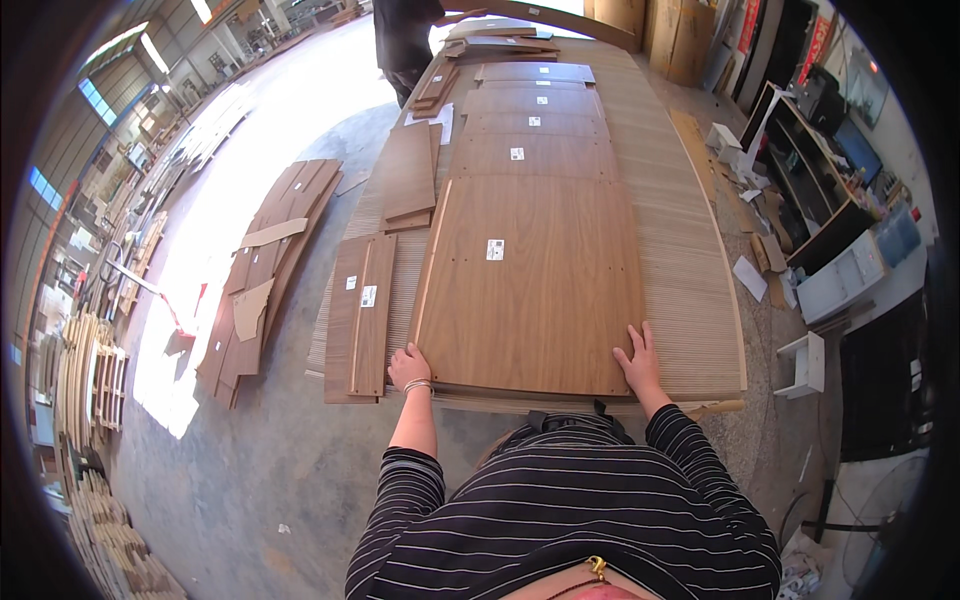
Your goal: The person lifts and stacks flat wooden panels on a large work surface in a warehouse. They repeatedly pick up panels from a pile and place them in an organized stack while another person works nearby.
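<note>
A large brown wood-grain panel (pixel 540 290) with a white label lies flat in front of me, at the near end of a row of similar panels. My left hand (pixel 409 368) is at its near left corner, fingers bent around the edge. At the near right corner rests my right hand (pixel 641 366), its thumb and fingers spread across the panel's edge and stretched forward. Left of the panel lie narrow labelled boards (pixel 358 315), one on top of another. The undersides of both hands are hidden.
Ribbed tan sheets (pixel 685 290) form the long surface under the panels. On the floor at left lies a stack of brown boards (pixel 265 270) with torn cardboard. A person (pixel 405 40) stands at the far left end. A white stool (pixel 803 365) and shelves (pixel 820 170) stand at right.
</note>
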{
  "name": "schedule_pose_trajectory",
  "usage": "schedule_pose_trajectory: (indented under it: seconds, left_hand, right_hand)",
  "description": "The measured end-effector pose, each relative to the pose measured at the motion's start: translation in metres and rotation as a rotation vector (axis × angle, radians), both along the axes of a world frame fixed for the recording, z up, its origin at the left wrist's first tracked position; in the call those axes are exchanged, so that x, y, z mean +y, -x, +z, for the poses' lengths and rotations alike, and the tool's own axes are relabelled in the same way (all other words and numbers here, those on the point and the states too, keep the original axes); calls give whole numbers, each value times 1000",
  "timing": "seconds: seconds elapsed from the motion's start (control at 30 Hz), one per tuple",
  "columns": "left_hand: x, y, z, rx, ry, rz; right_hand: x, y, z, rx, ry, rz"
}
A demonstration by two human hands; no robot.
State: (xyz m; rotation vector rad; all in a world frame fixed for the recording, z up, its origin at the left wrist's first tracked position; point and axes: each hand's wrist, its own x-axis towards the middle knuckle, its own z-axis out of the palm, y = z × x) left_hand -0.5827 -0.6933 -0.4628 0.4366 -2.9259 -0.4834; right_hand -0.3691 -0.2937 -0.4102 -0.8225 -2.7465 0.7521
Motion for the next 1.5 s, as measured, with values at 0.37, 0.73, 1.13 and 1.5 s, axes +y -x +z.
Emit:
schedule_pose_trajectory:
  seconds: [0.37, 0.73, 1.13, 1.5]
  left_hand:
    - [-3, 0, -4, 40, 26, -17]
    - [2, -2, 1, 53, -67, 35]
    - [4, -4, 9, 42, -111, 87]
    - [-7, 0, -1, 32, -123, 51]
  right_hand:
    - [1, 0, -2, 5, 6, 6]
    - [-1, 0, 4, 10, 41, 1]
    - [5, -1, -12, 118, 26, -66]
    - [17, -2, -34, 223, 132, -168]
